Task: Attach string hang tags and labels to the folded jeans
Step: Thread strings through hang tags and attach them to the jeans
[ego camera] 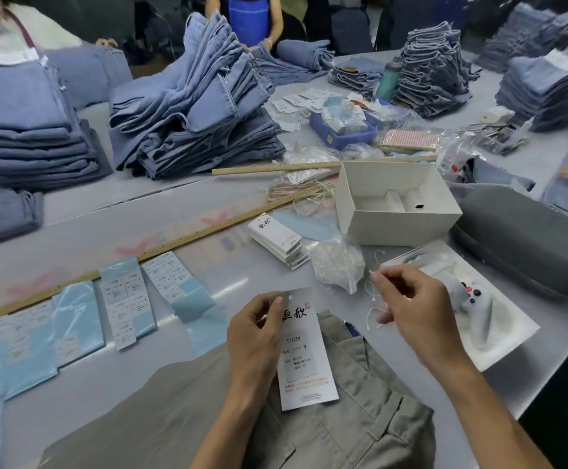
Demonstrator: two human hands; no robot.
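Grey-green folded trousers (326, 418) at bottom centre; left hand (255, 336) pinching upright white printed hang tag (304, 346), its punched hole uppermost, right hand (414, 306) gripping thin white string (374, 308) just right.

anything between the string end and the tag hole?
Nothing visible. The right hand pinches the string just right of the tag, which the left hand holds upright over the grey trousers. The hole near the tag's top edge is uncovered; open air lies between.
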